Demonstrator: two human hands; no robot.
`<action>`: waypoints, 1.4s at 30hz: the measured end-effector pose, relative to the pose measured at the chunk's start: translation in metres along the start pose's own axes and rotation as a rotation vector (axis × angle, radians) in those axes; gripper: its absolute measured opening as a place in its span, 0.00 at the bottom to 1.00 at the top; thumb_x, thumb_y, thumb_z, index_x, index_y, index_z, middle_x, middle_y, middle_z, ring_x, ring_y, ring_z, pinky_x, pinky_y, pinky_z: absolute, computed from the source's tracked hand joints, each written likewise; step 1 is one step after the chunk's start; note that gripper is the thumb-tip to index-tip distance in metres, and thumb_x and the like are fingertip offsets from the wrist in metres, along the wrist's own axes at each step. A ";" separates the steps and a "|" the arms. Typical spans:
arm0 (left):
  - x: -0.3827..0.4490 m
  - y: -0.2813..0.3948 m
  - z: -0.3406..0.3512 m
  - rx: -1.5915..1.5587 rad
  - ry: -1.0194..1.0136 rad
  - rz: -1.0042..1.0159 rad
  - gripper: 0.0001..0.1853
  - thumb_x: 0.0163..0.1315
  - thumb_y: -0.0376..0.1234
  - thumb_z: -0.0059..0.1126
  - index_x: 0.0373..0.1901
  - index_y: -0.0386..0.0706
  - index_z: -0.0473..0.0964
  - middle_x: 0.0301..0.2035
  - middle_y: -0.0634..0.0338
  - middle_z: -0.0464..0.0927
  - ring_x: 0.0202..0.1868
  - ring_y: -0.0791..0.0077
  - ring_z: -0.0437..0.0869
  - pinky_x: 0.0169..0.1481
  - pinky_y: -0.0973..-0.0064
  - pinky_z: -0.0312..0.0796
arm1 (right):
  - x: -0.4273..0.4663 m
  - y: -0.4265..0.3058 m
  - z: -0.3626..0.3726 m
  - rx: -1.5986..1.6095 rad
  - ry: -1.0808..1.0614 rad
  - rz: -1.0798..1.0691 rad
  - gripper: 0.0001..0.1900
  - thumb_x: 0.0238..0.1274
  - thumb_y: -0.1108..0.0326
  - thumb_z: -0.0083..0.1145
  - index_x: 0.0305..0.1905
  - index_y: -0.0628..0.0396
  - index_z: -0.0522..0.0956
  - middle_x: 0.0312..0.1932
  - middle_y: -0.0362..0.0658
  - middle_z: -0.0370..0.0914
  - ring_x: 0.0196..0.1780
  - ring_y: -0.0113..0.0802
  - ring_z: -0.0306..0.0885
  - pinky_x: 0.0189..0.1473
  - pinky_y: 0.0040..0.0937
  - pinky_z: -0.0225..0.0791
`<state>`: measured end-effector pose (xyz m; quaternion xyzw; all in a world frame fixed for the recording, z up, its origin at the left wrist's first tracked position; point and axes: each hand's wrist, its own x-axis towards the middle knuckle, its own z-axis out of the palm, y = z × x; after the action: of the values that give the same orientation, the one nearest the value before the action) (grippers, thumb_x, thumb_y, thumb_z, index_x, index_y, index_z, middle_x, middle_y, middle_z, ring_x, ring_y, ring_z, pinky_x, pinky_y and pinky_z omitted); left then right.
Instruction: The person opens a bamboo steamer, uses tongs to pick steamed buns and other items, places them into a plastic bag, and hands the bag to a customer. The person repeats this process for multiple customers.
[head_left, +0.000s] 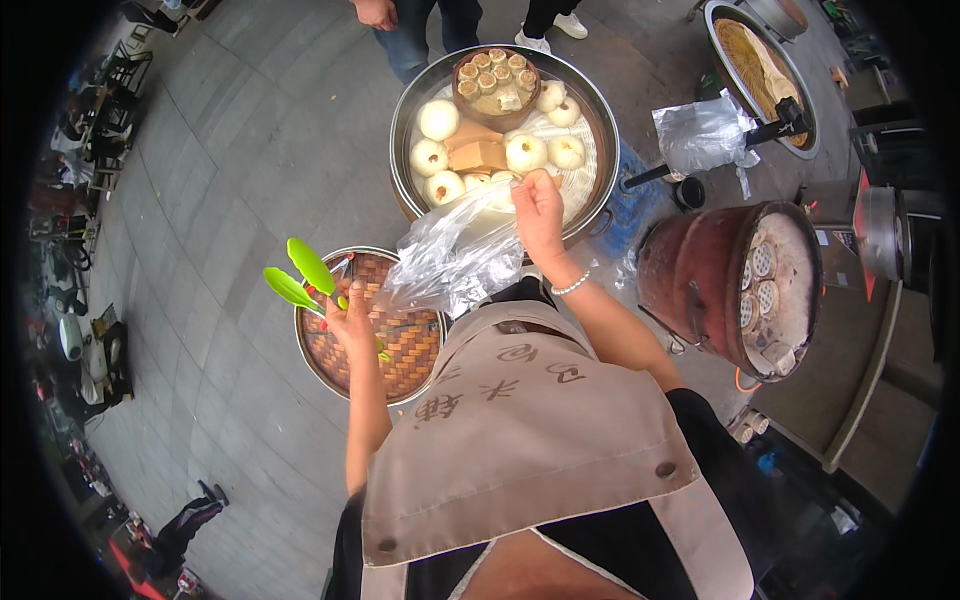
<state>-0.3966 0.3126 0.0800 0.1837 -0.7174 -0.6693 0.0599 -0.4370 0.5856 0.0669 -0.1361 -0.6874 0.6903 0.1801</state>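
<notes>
My left hand grips silicone-tipped tongs with bright green heads, above a round woven bamboo lid. My right hand pinches the edge of a clear plastic bag, which stretches across towards my left hand. That hand is over the near rim of a large round metal-rimmed steamer. Inside it lie several white steamed buns, brown paper pieces and a small round steamer basket holding several open-topped dumplings. Whether the bag touches my left hand's fingers I cannot tell.
At right stand a drum-shaped stove with briquettes, a roll of plastic bags on a black stand, and a large metal basin with a cloth. Two people stand beyond the steamer. Chairs line the far left.
</notes>
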 end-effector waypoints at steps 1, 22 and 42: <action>-0.003 0.010 0.005 0.094 0.038 -0.001 0.10 0.55 0.29 0.59 0.37 0.37 0.70 0.21 0.68 0.68 0.19 0.84 0.67 0.24 0.87 0.62 | -0.002 -0.004 0.006 -0.086 -0.052 0.014 0.09 0.59 0.74 0.50 0.27 0.55 0.63 0.18 0.29 0.57 0.21 0.14 0.50 0.20 0.16 0.48; 0.013 0.003 0.132 -0.273 -0.116 -0.507 0.07 0.53 0.24 0.49 0.34 0.38 0.71 0.21 0.62 0.71 0.16 0.77 0.72 0.16 0.82 0.59 | -0.070 -0.024 0.026 -0.081 -0.768 0.354 0.21 0.44 0.71 0.59 0.47 0.56 0.67 0.40 0.44 0.72 0.42 0.33 0.72 0.39 0.30 0.67; 0.059 -0.016 0.077 -0.363 -0.393 -0.469 0.07 0.53 0.30 0.61 0.31 0.44 0.71 0.25 0.70 0.73 0.26 0.85 0.72 0.30 0.87 0.62 | -0.095 -0.017 -0.150 0.263 -0.904 1.119 0.25 0.55 0.59 0.57 0.56 0.55 0.65 0.23 0.32 0.61 0.21 0.16 0.55 0.19 0.14 0.46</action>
<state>-0.4733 0.3637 0.0479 0.1974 -0.5229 -0.8040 -0.2030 -0.2851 0.6794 0.0758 -0.1460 -0.4334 0.7447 -0.4861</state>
